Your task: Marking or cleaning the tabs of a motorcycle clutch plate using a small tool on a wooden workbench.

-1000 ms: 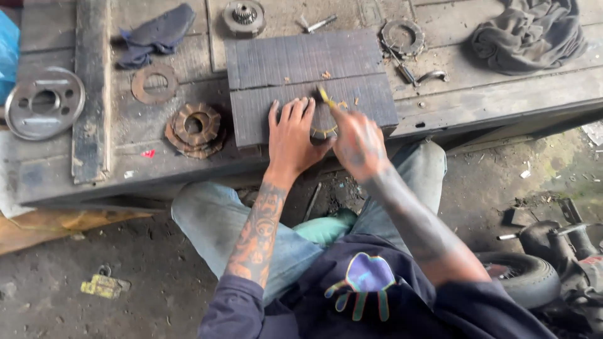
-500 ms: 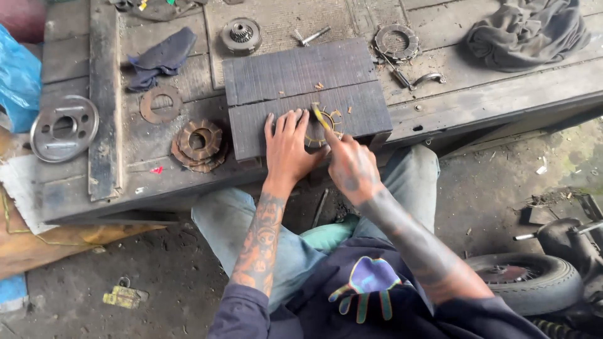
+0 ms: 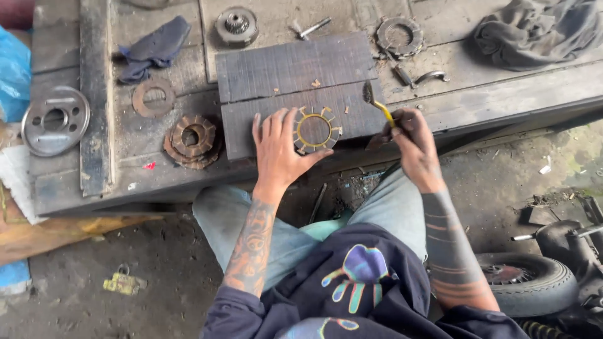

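Note:
A flat ring-shaped plate (image 3: 316, 130) with outer teeth, coated yellow, lies on two dark wooden boards (image 3: 295, 72) on the workbench. My left hand (image 3: 279, 150) rests flat on the boards with its fingers on the plate's left edge. My right hand (image 3: 411, 141) is lifted to the right of the plate and grips a small brush (image 3: 375, 102) with a yellow handle, bristles up and away from the plate.
A stack of brown toothed plates (image 3: 191, 139), a rusty ring (image 3: 154, 97), a silver disc (image 3: 55, 120), a gear hub (image 3: 237, 25), another ring (image 3: 399, 36), a bolt (image 3: 312, 28) and rags (image 3: 154, 47) lie on the bench. A tyre (image 3: 527, 282) sits at my right.
My right hand has lifted off the plate and drawn back to the right with the brush, uncovering the yellow-coated plate. My left hand stays pressed at its left edge.

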